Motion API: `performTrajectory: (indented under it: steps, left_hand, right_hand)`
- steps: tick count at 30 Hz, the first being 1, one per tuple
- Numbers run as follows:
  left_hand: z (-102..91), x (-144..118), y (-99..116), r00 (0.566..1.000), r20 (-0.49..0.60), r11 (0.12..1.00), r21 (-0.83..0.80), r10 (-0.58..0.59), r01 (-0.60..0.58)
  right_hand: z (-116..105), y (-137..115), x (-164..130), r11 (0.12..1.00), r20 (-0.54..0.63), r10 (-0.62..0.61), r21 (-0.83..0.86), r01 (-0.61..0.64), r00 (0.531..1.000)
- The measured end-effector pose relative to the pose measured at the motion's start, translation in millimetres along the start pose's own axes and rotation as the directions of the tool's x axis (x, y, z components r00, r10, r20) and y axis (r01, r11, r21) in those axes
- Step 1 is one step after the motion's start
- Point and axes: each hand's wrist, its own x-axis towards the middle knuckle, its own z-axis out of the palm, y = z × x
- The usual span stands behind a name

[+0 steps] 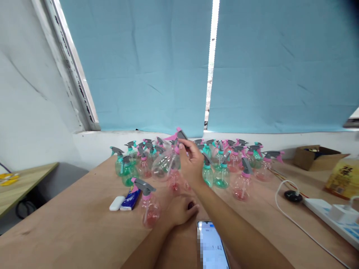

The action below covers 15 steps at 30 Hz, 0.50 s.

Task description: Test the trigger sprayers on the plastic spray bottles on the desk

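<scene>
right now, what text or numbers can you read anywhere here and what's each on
"42": digits on the lit phone screen at the near table edge; the rest of the screen is blurred.
Yellow bag at far right: dark print, too blurred to read.
Blue packet beside the white lighter: print too small to read.

Pink-and-grey spray head (179, 135); green and pink bottles (221, 175); blue blinds (140, 63)
</scene>
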Motion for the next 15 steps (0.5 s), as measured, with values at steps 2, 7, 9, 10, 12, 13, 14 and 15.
performTrajectory:
  steps: [2, 7, 9, 10, 12, 13, 14, 15]
  left_hand:
    - [-1.6, 0, 3, 0.999, -0.035, 0.995, 0.097, 0.02, -0.017]
    - [-4.3, 1, 7, 0.999, -0.032, 0.984, 0.177, -0.008, 0.013]
    - [-5.0, 1, 8, 1.0, -0.014, 0.986, 0.165, -0.011, 0.013]
    - [-5.2, 1, 9, 1.0, -0.01, 0.988, 0.151, -0.005, 0.006]
    - [-5.6, 2, 9, 1.0, -0.012, 0.992, 0.125, 0.012, -0.01]
    - [-5.8, 2, 10, 1.0, -0.017, 0.993, 0.118, 0.017, -0.015]
    - [-6.0, 2, 10, 1.0, -0.024, 0.993, 0.115, 0.02, -0.017]
    - [-6.3, 2, 10, 0.999, -0.028, 0.993, 0.116, 0.02, -0.017]
  right_hand:
    - [-13, -1, 8, 1.0, -0.057, 0.011, 0.023, -0.01, 0.998]
    - [-57, 13, 5, 0.996, -0.143, 0.043, 0.08, -0.032, 0.989]
    - [-74, 22, -3, 0.998, -0.17, 0.046, 0.049, -0.038, 0.984]
    - [-81, 28, -9, 0.998, -0.159, 0.054, 0.032, -0.05, 0.986]
    - [-93, 40, -20, 0.996, -0.122, 0.082, -0.008, -0.084, 0.989]
    - [-97, 46, -26, 0.994, -0.106, 0.094, -0.036, -0.098, 0.99]
    - [-101, 52, -32, 0.992, -0.087, 0.094, -0.074, -0.101, 0.992]
    - [-103, 59, -38, 0.988, -0.071, 0.092, -0.115, -0.1, 0.993]
